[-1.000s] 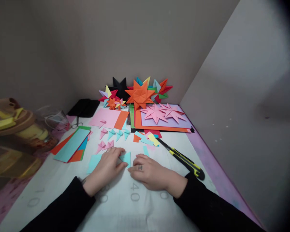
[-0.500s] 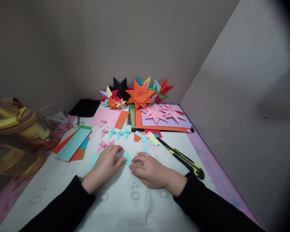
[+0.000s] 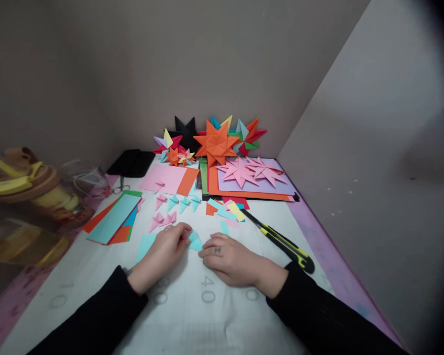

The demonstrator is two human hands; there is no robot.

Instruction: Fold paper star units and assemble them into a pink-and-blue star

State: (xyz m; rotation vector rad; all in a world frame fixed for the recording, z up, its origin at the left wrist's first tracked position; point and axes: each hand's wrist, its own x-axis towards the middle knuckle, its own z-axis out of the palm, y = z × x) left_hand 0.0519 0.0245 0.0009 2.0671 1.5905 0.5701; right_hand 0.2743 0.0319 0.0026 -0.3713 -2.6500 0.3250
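You look to be partway through folding a small light blue paper, which lies between your hands on the white table cover, beyond the printed 40. Your left hand is narrow, thumb and forefinger close together at the paper's left edge, and it seems to hold that edge. Your right hand is loosely curled, its fingertips at the paper's lower right corner; I cannot tell whether it pinches that corner or only steadies it.

Beyond your fingers you have 3 light blue folded pieces in a row with 1 pink folded piece. They probably give you the pattern, since the paper at your fingertips appears to be taking a similar pointed shape. Your next move likely calls for lining up the edges, then pressing the crease flat with 1 fingertip while your other hand stops the paper from sliding. A light blue sheet lies beside your left hand, partly hidden; the cutter lies apart from your right fingers.
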